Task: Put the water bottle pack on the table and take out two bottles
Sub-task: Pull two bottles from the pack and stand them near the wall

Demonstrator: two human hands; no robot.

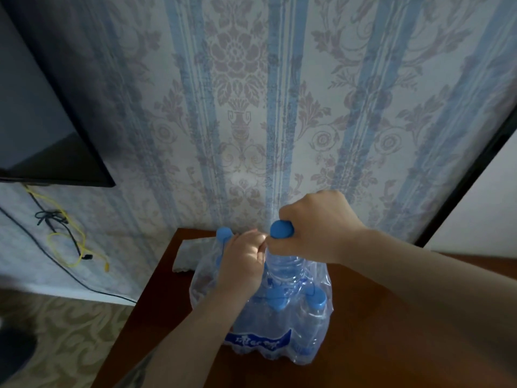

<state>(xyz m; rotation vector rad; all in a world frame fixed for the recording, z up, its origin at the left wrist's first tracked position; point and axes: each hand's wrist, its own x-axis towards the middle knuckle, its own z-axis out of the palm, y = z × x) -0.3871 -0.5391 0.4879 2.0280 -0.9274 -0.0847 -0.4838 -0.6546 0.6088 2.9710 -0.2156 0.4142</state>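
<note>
hands [279, 242] gripping bottle [282, 264] necks

The water bottle pack [268, 326] stands upright on the brown worktop [391, 331], near its left edge and toward the back. It is clear shrink-wrap, torn open at the top, with a blue printed band low on its front. Blue caps show through the film. One bottle [282, 264] sticks up out of the opening, neck and blue cap above the wrap. Another blue cap [224, 233] shows at the back left.
</note>
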